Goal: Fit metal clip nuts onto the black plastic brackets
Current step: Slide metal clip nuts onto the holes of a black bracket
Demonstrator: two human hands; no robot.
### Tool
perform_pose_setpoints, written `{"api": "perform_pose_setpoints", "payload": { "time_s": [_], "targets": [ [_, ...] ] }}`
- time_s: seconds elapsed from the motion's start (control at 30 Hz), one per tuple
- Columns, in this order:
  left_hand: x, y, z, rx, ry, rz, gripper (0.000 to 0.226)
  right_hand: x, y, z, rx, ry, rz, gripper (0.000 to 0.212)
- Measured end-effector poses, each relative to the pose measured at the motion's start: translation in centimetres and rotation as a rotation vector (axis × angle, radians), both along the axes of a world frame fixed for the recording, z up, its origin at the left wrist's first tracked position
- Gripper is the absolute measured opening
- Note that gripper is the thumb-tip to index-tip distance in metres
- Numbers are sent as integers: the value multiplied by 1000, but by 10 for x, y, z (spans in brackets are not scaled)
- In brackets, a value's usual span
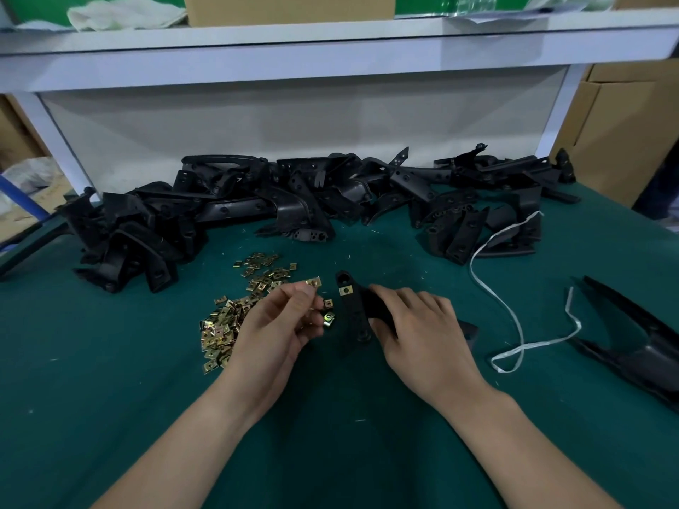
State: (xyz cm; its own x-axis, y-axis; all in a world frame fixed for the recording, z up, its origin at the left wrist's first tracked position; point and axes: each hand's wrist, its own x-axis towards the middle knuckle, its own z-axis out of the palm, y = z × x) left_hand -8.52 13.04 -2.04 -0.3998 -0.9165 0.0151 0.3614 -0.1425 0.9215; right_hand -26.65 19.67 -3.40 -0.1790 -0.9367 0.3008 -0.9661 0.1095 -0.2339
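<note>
My right hand (pixel 415 328) grips a black plastic bracket (pixel 354 310) over the green mat, its holed end pointing away from me. One brass clip nut (pixel 345 290) sits on that bracket near the far end. My left hand (pixel 283 321) pinches a single clip nut (pixel 313 282) between thumb and fingertips, just left of the bracket, and more nuts (pixel 328 317) show by its curled fingers. A loose pile of clip nuts (pixel 235 314) lies on the mat under and left of my left hand.
A long heap of black brackets (pixel 294 200) runs across the back of the green mat (pixel 110 380). A white plastic strap (pixel 514 317) loops at the right, beside a large black forked part (pixel 639 347). A white shelf (pixel 330 49) overhangs the bench.
</note>
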Motion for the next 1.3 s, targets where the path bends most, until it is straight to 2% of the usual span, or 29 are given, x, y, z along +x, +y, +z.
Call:
{"api": "perform_pose_setpoints", "payload": {
  "time_s": [0.2, 0.37, 0.47, 0.73, 0.9, 1.13, 1.3],
  "targets": [
    [-1, 1, 0, -39, -14, 27, 12, 0, 0, -1, 0, 12, 1, 47],
    [-2, 2, -1, -62, -54, 44, 3, 0, 0, -1, 3, 9, 0, 47],
    [-4, 5, 1, -99, -94, 71, 7, 0, 0, -1, 14, 16, -3, 48],
    [-6, 28, 0, -739, -377, 161, 11, -1, -1, 0, 21, 5, -3, 49],
    [-5, 28, -3, -932, -432, 158, 11, 0, -1, -1, 15, 0, 1, 48],
    [-6, 27, -3, -922, -464, 157, 10, -1, -1, -2, 9, 6, 1, 47],
    [-7, 29, 0, -637, -382, 125, 5, -1, -2, -2, 4, 6, 0, 47]
  ]
}}
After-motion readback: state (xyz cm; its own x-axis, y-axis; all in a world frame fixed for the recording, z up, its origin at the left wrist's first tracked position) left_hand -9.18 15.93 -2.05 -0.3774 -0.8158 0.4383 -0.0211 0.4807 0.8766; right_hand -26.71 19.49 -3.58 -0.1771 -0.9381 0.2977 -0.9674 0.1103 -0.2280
